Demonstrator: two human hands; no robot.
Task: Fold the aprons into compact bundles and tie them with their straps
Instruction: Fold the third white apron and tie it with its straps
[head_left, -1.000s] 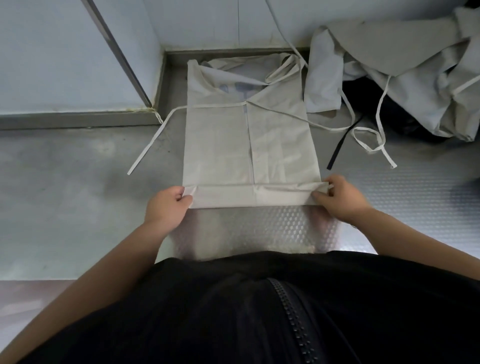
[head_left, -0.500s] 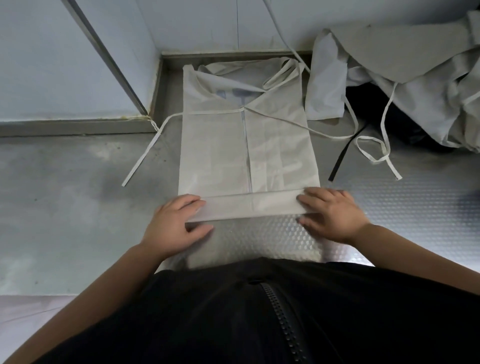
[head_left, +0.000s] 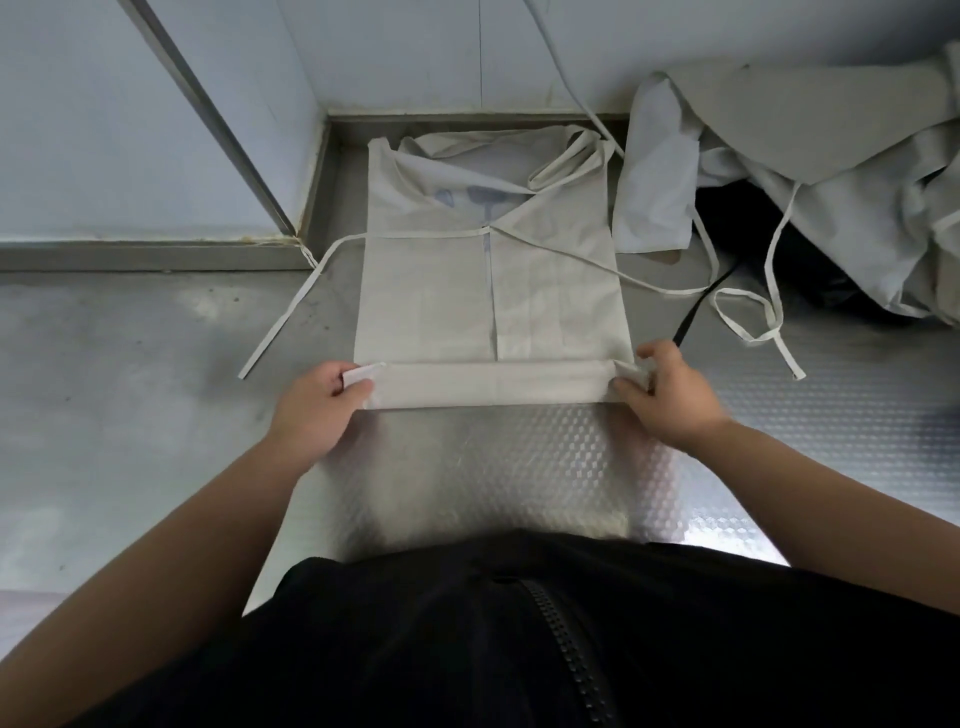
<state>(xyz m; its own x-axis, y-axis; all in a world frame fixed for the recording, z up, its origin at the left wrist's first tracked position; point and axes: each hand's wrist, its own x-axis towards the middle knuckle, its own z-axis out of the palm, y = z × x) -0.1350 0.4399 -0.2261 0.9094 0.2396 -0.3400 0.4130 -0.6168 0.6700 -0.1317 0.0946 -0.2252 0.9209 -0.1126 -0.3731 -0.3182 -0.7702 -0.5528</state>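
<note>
Rolled a turn further than before, the apron on the desk is clamped at both ends in the grip of left hand and right hand, with most rolling and the straps judged outstanding.

A cream apron lies on a silver table embossed with small cubes. The walls are pale blue, and the zipped top is black.

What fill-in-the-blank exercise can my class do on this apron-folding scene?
1. The heap of unfolded aprons lies to the ____ of the flat apron.
2. The left hand and right hand each grip one ____ of the folded band.
3. The person's zipped top is ____ in colour.
Missing words: right; end; black.
</note>
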